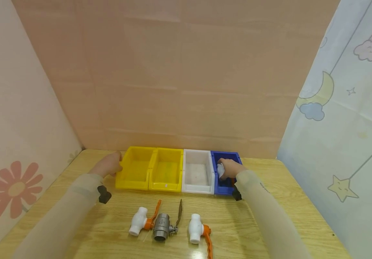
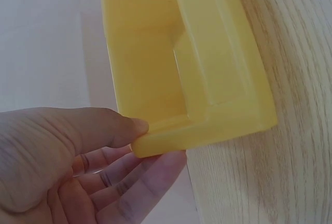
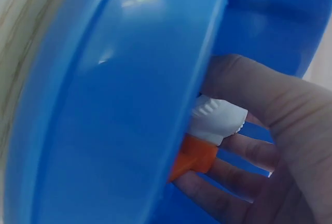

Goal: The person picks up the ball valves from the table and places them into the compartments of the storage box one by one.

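Note:
My left hand (image 1: 108, 164) pinches the rim of the leftmost yellow bin (image 2: 228, 79), thumb on the inner side and fingers beneath the edge. My right hand (image 1: 232, 168) is inside the blue bin (image 3: 119, 99), at the right end of the row. It grips a white plastic ball valve (image 3: 220, 120) with an orange handle (image 3: 194, 156), partly hidden by the bin's wall. On the table in front of the bins lie a white ball valve (image 1: 138, 222), a metal ball valve (image 1: 162, 227) with a long lever, and another white ball valve (image 1: 195, 229).
A second yellow bin (image 1: 166, 186) and a white bin (image 1: 198, 189) stand side by side between the outer bins. The wood-grain table (image 1: 263, 223) meets a tan backdrop (image 1: 179, 72) behind the row, with patterned sheets at left and right.

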### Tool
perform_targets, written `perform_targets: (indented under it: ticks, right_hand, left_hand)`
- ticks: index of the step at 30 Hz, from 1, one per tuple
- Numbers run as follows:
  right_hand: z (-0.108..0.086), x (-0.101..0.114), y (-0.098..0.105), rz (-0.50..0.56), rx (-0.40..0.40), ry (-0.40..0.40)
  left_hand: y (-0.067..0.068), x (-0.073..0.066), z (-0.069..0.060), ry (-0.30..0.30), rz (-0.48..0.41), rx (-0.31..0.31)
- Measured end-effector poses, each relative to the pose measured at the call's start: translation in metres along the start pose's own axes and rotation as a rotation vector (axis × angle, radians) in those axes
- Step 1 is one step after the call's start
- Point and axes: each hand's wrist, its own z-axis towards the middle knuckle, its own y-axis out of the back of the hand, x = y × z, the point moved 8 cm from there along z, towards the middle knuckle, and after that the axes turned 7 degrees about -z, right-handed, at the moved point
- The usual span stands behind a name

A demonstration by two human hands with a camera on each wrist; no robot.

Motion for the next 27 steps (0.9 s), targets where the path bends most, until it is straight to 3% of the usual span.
perform_targets:
  ticks: [27]
  right_hand:
    - [-0.0015, -0.0028, -0.0037, 0.033, 0.089, -0.071]
  left_hand:
    - [-0.0003, -0.003, -0.003, 0.008, 0.003, -0.002]
